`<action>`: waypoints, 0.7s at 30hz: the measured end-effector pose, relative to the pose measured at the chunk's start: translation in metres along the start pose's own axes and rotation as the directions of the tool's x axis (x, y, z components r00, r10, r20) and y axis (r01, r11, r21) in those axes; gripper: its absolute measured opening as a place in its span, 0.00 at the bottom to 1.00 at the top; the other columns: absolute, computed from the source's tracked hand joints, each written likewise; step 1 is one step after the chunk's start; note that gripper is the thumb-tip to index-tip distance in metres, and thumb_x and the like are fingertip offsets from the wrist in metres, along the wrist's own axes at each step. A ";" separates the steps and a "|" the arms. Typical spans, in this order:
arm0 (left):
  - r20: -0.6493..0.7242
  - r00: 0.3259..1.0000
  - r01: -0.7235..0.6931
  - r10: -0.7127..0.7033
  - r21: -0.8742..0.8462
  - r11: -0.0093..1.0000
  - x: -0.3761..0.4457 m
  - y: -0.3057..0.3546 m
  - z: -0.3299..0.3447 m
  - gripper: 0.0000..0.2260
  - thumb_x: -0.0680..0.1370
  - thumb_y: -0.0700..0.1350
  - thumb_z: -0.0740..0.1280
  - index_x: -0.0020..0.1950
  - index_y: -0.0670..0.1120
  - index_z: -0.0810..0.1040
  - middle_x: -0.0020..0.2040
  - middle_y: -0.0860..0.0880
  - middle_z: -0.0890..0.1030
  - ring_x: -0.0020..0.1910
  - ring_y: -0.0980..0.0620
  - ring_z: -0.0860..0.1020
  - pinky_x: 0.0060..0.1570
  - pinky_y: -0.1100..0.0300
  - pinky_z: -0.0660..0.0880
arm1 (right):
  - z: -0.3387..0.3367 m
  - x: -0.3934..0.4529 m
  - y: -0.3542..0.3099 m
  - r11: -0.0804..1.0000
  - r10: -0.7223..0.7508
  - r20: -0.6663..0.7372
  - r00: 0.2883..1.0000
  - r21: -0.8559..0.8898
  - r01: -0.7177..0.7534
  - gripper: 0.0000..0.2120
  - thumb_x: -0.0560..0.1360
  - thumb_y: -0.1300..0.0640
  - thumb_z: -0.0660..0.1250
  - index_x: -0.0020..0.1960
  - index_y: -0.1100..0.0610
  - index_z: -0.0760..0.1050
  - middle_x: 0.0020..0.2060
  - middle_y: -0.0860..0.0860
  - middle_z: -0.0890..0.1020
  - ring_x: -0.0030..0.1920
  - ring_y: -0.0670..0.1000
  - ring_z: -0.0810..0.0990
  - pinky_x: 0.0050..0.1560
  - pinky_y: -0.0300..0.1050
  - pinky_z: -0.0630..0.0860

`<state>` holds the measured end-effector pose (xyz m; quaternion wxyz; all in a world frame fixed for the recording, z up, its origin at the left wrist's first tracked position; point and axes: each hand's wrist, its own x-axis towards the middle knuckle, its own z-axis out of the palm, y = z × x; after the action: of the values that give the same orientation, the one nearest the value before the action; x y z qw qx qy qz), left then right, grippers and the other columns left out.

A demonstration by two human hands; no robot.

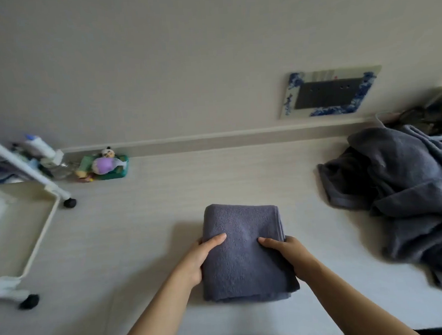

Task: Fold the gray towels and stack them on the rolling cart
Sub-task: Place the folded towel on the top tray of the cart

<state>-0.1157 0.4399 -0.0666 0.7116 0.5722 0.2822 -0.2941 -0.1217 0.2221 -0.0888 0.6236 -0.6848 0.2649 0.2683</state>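
both hands hold one folded gray towel (243, 251) on the pale floor (145, 223), and the left hand (198, 259) grips its left edge with the thumb lying on top and the other fingers tucked under the side. at the far left stands the white rolling cart (34, 176), with black wheels (69, 203) at its corners and bottles (41, 146) and small things on a shelf. just beside the cart, by the wall, sits a green tray (119, 168) with little toys in it. the folded towel lies in the middle, well apart from the cart, and looks neat and square. the right hand (288, 253) grips the towel's right edge the same way, thumb on top, fingers hidden under the cloth. on the wall up to the right is a dark plate with a blue and white frame (330, 92). at the far right lies a heap of loose gray towels (408, 194), all bunched up on the floor.
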 end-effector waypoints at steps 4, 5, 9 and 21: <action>-0.077 0.993 -0.093 0.087 -0.080 0.992 -0.036 0.029 -0.053 0.17 0.69 0.45 0.74 0.56 0.42 0.77 0.48 0.43 0.84 0.46 0.45 0.83 0.41 0.56 0.78 | 0.052 -0.007 -0.047 0.994 -0.101 0.232 0.967 0.051 0.091 0.27 0.63 0.50 0.77 0.57 0.61 0.76 0.48 0.55 0.85 0.48 0.56 0.84 0.47 0.48 0.80; -0.102 0.987 -0.130 0.121 -0.092 0.987 -0.046 0.039 -0.068 0.17 0.71 0.45 0.73 0.57 0.41 0.77 0.48 0.42 0.84 0.46 0.45 0.83 0.41 0.56 0.78 | 0.067 -0.011 -0.062 0.992 -0.128 0.289 0.949 0.055 0.117 0.24 0.65 0.52 0.77 0.57 0.61 0.76 0.48 0.56 0.85 0.49 0.56 0.84 0.48 0.49 0.80; -0.209 0.945 -0.282 0.252 -0.131 0.950 -0.091 0.079 -0.129 0.14 0.74 0.44 0.68 0.57 0.41 0.77 0.49 0.42 0.84 0.45 0.46 0.83 0.41 0.56 0.78 | 0.134 -0.028 -0.123 0.971 -0.219 0.445 0.868 0.008 0.241 0.24 0.68 0.50 0.75 0.58 0.61 0.75 0.51 0.56 0.84 0.51 0.56 0.83 0.54 0.53 0.79; -0.519 0.691 -0.659 0.504 -0.164 0.734 -0.220 0.175 -0.248 0.22 0.70 0.53 0.73 0.60 0.44 0.77 0.53 0.45 0.83 0.51 0.46 0.81 0.47 0.54 0.78 | 0.309 -0.096 -0.298 0.720 -0.421 0.635 0.647 -0.199 0.665 0.19 0.70 0.44 0.70 0.50 0.59 0.79 0.41 0.50 0.84 0.41 0.47 0.83 0.34 0.37 0.75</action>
<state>-0.1491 0.7346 0.1626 0.7716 0.5523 0.2823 0.1410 0.0057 0.5567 0.1662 0.5628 -0.7416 -0.2124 0.2970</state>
